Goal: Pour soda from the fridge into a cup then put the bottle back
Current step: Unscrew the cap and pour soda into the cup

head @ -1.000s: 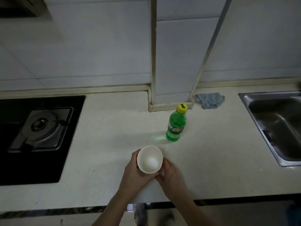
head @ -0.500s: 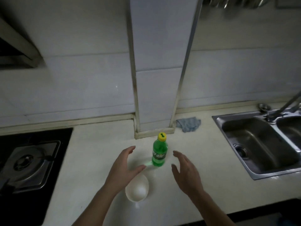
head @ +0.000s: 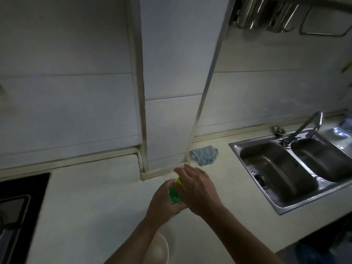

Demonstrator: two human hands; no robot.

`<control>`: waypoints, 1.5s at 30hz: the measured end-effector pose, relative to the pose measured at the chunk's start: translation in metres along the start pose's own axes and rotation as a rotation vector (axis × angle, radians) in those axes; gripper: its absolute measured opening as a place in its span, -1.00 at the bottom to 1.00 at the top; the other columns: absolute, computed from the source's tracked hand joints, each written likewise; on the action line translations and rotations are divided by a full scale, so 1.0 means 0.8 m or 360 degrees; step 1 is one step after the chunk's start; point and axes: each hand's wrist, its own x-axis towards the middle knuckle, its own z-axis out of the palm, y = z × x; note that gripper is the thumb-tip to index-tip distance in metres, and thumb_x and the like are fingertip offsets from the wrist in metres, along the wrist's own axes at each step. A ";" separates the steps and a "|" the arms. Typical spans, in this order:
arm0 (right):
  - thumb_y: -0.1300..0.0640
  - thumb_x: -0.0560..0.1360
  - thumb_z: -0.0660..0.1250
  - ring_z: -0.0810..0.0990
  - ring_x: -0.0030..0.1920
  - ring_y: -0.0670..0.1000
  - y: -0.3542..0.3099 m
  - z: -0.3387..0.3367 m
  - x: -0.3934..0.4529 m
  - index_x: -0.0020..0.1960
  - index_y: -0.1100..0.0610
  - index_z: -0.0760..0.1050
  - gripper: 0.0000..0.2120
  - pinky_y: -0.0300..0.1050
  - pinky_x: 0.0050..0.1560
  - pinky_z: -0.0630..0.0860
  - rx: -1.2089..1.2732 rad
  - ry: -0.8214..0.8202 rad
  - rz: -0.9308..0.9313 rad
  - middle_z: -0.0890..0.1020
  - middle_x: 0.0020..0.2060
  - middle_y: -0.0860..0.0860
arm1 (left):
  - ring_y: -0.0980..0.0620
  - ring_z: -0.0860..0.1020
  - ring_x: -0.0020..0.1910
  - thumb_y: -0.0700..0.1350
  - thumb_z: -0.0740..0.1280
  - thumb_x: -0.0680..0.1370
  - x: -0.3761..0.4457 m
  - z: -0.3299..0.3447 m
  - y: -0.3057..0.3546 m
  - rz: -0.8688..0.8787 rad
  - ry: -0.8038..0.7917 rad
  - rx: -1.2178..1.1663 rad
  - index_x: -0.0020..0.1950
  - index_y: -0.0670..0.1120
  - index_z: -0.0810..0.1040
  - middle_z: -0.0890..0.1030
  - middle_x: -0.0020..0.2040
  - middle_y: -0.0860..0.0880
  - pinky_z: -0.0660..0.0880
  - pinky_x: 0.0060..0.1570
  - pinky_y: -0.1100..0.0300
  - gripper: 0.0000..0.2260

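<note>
A green soda bottle (head: 174, 195) with a yellow cap stands on the pale counter (head: 91, 199). My left hand (head: 163, 201) is wrapped around the bottle's body. My right hand (head: 198, 189) lies over the cap from the right, covering most of it, fingers loosely spread. The white cup (head: 159, 250) sits on the counter near the front edge, partly hidden under my left forearm. The bottle's lower part is hidden by my hands.
A steel double sink (head: 297, 168) with a tap (head: 306, 126) is at the right. A blue rag (head: 204, 154) lies by the tiled wall column (head: 171, 130). A black gas hob (head: 17, 212) is at the left. Utensils hang at the top right.
Both hands left the cup and moved forward to the bottle. The left hand closed around its body and the right hand came over the cap. The view tilted upward.
</note>
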 end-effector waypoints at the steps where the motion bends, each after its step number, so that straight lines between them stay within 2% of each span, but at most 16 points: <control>1: -0.05 0.56 0.33 0.59 0.22 0.05 0.001 0.002 0.001 0.29 0.04 0.49 -0.65 0.05 0.26 0.52 -0.0016 -0.0033 0.0009 0.62 0.22 0.03 | 0.25 0.46 0.10 0.16 0.56 0.34 0.003 0.002 -0.002 0.0008 -0.0008 0.0013 0.33 0.02 0.43 0.46 0.09 0.22 0.28 0.10 0.55 -0.36; 6: -0.08 0.55 0.33 0.60 0.20 0.05 0.000 0.003 0.002 0.30 0.03 0.48 -0.63 0.04 0.27 0.51 -0.0166 -0.0097 0.0058 0.63 0.19 0.02 | 0.21 0.54 -0.04 0.10 0.57 0.34 0.016 0.008 -0.009 0.0004 -0.0044 -0.0024 0.17 0.03 0.51 0.60 0.00 0.16 0.33 -0.07 0.55 -0.52; 12: -0.34 0.55 -0.06 0.64 0.03 0.02 0.009 -0.019 0.009 0.41 0.02 0.33 -0.38 0.03 0.08 0.60 -0.0224 -0.0025 0.0170 0.64 0.09 0.02 | 0.23 0.59 -0.09 0.23 0.56 0.30 0.015 0.006 0.016 0.0141 0.0124 -0.0058 0.16 0.03 0.53 0.67 -0.01 0.12 0.43 -0.09 0.50 -0.46; 16: -0.43 0.52 -0.13 0.57 -0.22 -0.07 0.018 -0.067 0.014 0.14 0.01 0.41 -0.38 -0.07 -0.14 0.58 -0.0251 0.0176 0.0239 0.62 -0.12 -0.04 | 0.17 0.59 -0.10 0.20 0.57 0.31 0.012 0.003 0.061 0.0263 0.0225 -0.0159 0.12 -0.01 0.56 0.66 -0.03 0.09 0.53 -0.10 0.37 -0.50; 20: -0.48 0.47 -0.27 0.51 -0.36 -0.05 0.025 -0.135 0.012 -0.20 0.03 0.47 -0.26 -0.06 -0.10 0.51 -0.0575 0.0120 0.0360 0.54 -0.37 -0.09 | 0.18 0.55 -0.14 0.31 0.44 0.26 0.002 0.008 0.112 0.0283 0.0368 -0.0248 0.04 0.07 0.55 0.61 -0.09 0.14 0.48 -0.17 0.34 -0.52; 23: -0.38 0.55 -0.13 0.52 -0.39 -0.04 0.034 -0.172 0.002 -0.29 0.08 0.49 -0.33 -0.09 -0.09 0.52 -0.0687 0.0096 0.0375 0.51 -0.45 -0.06 | 0.20 0.54 -0.13 0.28 0.44 0.21 -0.005 0.017 0.148 0.0191 0.0503 -0.0179 0.02 0.11 0.53 0.60 -0.10 0.18 0.52 -0.13 0.18 -0.54; 27: -0.22 0.54 -0.04 0.33 -0.54 -0.04 0.071 -0.204 -0.013 -0.47 0.10 0.32 -0.44 -0.13 -0.40 0.41 -0.0509 0.0176 0.0046 0.32 -0.58 -0.06 | 0.16 0.58 -0.25 0.17 0.51 0.19 -0.013 0.028 0.188 0.0220 0.0279 -0.0278 -0.17 0.08 0.52 0.63 -0.23 0.11 0.56 -0.17 0.01 -0.66; 31: -0.15 0.54 0.02 0.20 -0.56 -0.06 0.117 -0.230 -0.028 -0.48 0.04 0.20 -0.54 -0.15 -0.40 0.18 -0.0317 -0.0097 -0.0603 0.26 -0.59 -0.09 | 0.04 0.64 -0.16 0.09 0.57 0.25 -0.014 0.035 0.209 0.0392 -0.0218 -0.0202 -0.08 -0.02 0.58 0.67 -0.16 0.02 0.58 -0.13 -0.06 -0.64; 33: -0.12 0.54 0.07 0.22 -0.56 -0.03 0.132 -0.243 -0.033 -0.46 0.02 0.17 -0.57 -0.16 -0.39 0.11 -0.0348 -0.0117 -0.0792 0.27 -0.57 -0.10 | 0.02 0.64 -0.15 0.07 0.60 0.29 -0.019 0.040 0.218 0.0415 -0.0371 -0.0156 -0.08 -0.03 0.58 0.66 -0.16 0.00 0.58 -0.13 -0.06 -0.65; 34: -0.13 0.54 0.05 0.27 -0.53 -0.01 0.137 -0.249 -0.036 -0.44 0.03 0.22 -0.57 -0.15 -0.40 0.11 -0.0390 -0.0086 -0.0772 0.31 -0.55 -0.09 | 0.07 0.62 -0.19 0.10 0.59 0.29 -0.026 0.046 0.224 0.0390 -0.0319 -0.0146 -0.11 0.00 0.57 0.65 -0.20 0.04 0.57 -0.17 0.01 -0.67; 36: -0.20 0.57 -0.02 0.35 -0.44 0.02 0.135 -0.254 -0.046 -0.37 0.06 0.32 -0.53 -0.14 -0.39 0.18 -0.0502 -0.0002 -0.0498 0.37 -0.47 -0.04 | 0.21 0.57 -0.24 0.23 0.55 0.24 -0.043 0.065 0.242 0.0210 0.0081 -0.0065 -0.18 0.08 0.53 0.62 -0.26 0.14 0.52 -0.22 0.15 -0.65; 38: -0.28 0.58 -0.05 0.32 -0.40 0.04 0.127 -0.253 -0.057 -0.33 0.07 0.29 -0.48 -0.11 -0.37 0.21 -0.0574 0.0097 -0.0281 0.30 -0.44 -0.01 | 0.23 0.58 -0.23 0.29 0.50 0.18 -0.062 0.086 0.260 -0.0031 0.0543 0.0001 -0.16 0.09 0.54 0.64 -0.24 0.17 0.54 -0.19 0.17 -0.60; 39: -0.30 0.58 -0.06 0.32 -0.39 0.05 0.120 -0.254 -0.062 -0.35 0.07 0.26 -0.46 -0.10 -0.36 0.23 -0.0564 0.0105 -0.0258 0.28 -0.44 0.00 | 0.22 0.59 -0.23 0.25 0.50 0.17 -0.069 0.094 0.263 -0.0071 0.0645 -0.0106 -0.16 0.08 0.56 0.65 -0.24 0.16 0.56 -0.18 0.14 -0.62; 40: -0.30 0.58 -0.06 0.33 -0.39 0.06 0.114 -0.255 -0.067 -0.37 0.08 0.26 -0.45 -0.09 -0.35 0.25 -0.0477 0.0099 -0.0300 0.28 -0.45 -0.01 | 0.20 0.61 -0.23 0.18 0.53 0.19 -0.074 0.095 0.262 -0.0072 0.0615 -0.0237 -0.16 0.06 0.58 0.66 -0.24 0.14 0.58 -0.17 0.09 -0.66; 42: -0.26 0.54 -0.07 0.31 -0.47 0.03 0.107 -0.259 -0.069 -0.41 0.11 0.35 -0.43 -0.10 -0.38 0.22 -0.0242 0.0004 -0.0629 0.30 -0.52 -0.02 | 0.09 0.65 -0.13 0.00 0.58 0.26 -0.083 0.079 0.259 0.0088 0.0277 -0.0375 -0.05 0.00 0.62 0.69 -0.14 0.05 0.59 -0.09 -0.05 -0.68; 45: -0.20 0.52 -0.03 0.20 -0.56 -0.01 0.109 -0.273 -0.066 -0.49 0.11 0.25 -0.46 -0.13 -0.45 0.15 -0.0158 -0.0199 -0.1118 0.28 -0.59 -0.04 | -0.05 0.63 0.06 -0.16 0.60 0.32 -0.101 0.051 0.258 0.0267 -0.0120 -0.0313 0.15 -0.11 0.57 0.66 0.04 -0.09 0.56 0.05 -0.13 -0.57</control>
